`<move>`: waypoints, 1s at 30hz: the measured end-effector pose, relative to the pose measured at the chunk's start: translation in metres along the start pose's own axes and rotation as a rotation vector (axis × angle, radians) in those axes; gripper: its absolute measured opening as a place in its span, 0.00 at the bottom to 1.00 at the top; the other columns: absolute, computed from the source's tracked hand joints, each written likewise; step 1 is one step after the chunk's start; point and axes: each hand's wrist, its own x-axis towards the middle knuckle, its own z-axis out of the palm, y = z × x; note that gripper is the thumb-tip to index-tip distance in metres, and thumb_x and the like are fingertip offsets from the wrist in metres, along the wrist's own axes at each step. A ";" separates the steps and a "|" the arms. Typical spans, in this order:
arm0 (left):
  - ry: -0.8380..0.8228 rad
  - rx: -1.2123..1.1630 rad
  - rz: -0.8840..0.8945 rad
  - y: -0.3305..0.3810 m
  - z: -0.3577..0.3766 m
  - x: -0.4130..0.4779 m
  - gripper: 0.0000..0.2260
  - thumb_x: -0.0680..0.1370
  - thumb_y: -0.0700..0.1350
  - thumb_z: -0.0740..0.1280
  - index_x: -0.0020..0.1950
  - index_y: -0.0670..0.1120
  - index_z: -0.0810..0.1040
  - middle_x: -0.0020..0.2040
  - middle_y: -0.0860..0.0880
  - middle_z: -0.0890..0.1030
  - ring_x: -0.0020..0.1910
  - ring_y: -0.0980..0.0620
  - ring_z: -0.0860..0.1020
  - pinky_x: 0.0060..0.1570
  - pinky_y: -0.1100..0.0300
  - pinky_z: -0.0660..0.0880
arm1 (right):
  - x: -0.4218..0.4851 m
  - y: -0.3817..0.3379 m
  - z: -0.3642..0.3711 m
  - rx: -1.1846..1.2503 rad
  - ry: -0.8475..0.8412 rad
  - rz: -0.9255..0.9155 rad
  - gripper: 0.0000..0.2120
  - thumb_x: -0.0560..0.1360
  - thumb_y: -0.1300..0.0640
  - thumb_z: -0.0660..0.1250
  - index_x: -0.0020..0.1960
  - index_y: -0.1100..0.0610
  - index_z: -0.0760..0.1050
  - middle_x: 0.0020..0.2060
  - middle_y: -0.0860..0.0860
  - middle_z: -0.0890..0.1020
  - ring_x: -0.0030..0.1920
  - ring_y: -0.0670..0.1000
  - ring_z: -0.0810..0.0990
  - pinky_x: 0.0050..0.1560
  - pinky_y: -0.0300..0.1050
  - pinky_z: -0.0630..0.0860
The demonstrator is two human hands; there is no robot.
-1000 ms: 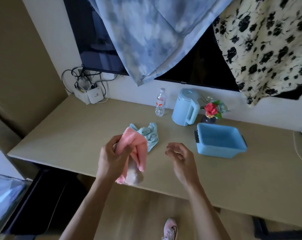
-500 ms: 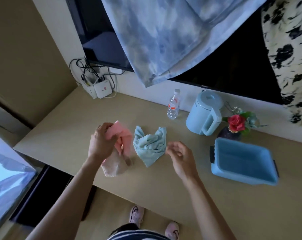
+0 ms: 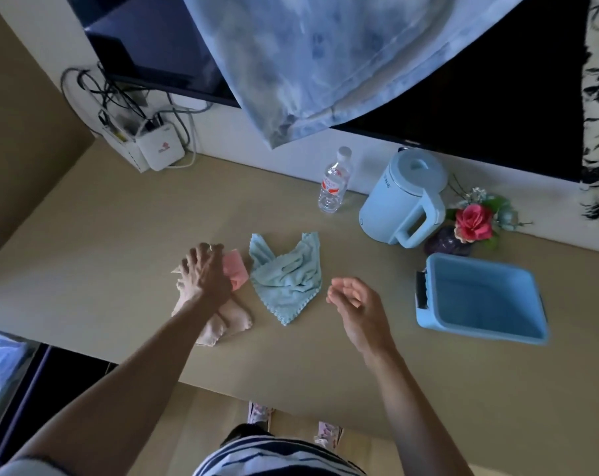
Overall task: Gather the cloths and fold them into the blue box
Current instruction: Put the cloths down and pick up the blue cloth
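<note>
On the beige table point(image 3: 85, 255) my left hand point(image 3: 205, 269) lies palm down on a pink cloth point(image 3: 235, 269) and a pale beige cloth point(image 3: 224, 321), fingers spread over them. Just right of these a light blue cloth point(image 3: 286, 276) lies crumpled and apart from both hands. My right hand point(image 3: 354, 304) hovers above the table right of the blue cloth, fingers loosely curled and holding nothing. The blue box point(image 3: 480, 300) stands at the right with nothing inside it.
Along the back wall stand a water bottle point(image 3: 334, 182), a light blue kettle point(image 3: 406, 201) and a flower vase point(image 3: 463, 231). A white router with cables point(image 3: 158, 149) sits at the back left. Fabric hangs over a dark screen above.
My left hand has lowered the pink and beige cloths from the air onto the table and now presses on them. The view has moved closer over the table.
</note>
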 end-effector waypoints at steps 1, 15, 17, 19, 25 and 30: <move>0.040 0.027 0.056 0.008 0.005 0.001 0.29 0.67 0.44 0.73 0.68 0.48 0.72 0.67 0.41 0.71 0.64 0.38 0.69 0.64 0.43 0.66 | -0.001 0.001 -0.002 -0.001 0.012 0.010 0.13 0.74 0.49 0.69 0.56 0.53 0.80 0.50 0.50 0.86 0.54 0.50 0.84 0.61 0.51 0.79; -0.404 0.013 0.371 0.075 0.062 -0.003 0.24 0.76 0.47 0.69 0.71 0.53 0.69 0.78 0.44 0.58 0.71 0.39 0.66 0.67 0.45 0.71 | -0.003 0.017 -0.016 -0.027 0.076 0.068 0.09 0.76 0.50 0.70 0.55 0.51 0.80 0.50 0.48 0.85 0.53 0.48 0.85 0.57 0.45 0.79; -0.448 0.057 0.385 0.075 0.064 -0.003 0.25 0.77 0.49 0.68 0.73 0.52 0.68 0.78 0.45 0.61 0.74 0.40 0.64 0.70 0.46 0.67 | -0.005 0.017 -0.018 -0.032 0.070 0.069 0.09 0.77 0.51 0.69 0.56 0.52 0.80 0.50 0.47 0.85 0.53 0.48 0.85 0.57 0.45 0.79; -0.400 0.041 0.415 0.077 0.059 -0.004 0.24 0.77 0.49 0.68 0.73 0.50 0.70 0.75 0.48 0.68 0.73 0.43 0.66 0.71 0.49 0.64 | -0.006 0.018 -0.020 -0.028 0.072 0.070 0.11 0.76 0.49 0.69 0.56 0.51 0.80 0.50 0.48 0.85 0.53 0.49 0.85 0.57 0.45 0.79; -0.029 -0.285 0.693 0.106 -0.002 -0.009 0.04 0.71 0.41 0.72 0.45 0.49 0.82 0.43 0.54 0.82 0.48 0.48 0.79 0.54 0.53 0.70 | 0.000 0.001 -0.033 -0.090 0.097 -0.014 0.10 0.77 0.55 0.71 0.58 0.54 0.79 0.52 0.48 0.84 0.52 0.45 0.83 0.56 0.43 0.79; -0.194 -0.605 0.787 0.150 -0.093 -0.034 0.03 0.74 0.39 0.71 0.44 0.47 0.79 0.41 0.54 0.82 0.41 0.54 0.78 0.46 0.63 0.74 | 0.017 -0.036 -0.049 -0.163 0.008 -0.238 0.26 0.73 0.56 0.74 0.70 0.53 0.72 0.64 0.45 0.79 0.66 0.42 0.76 0.67 0.44 0.72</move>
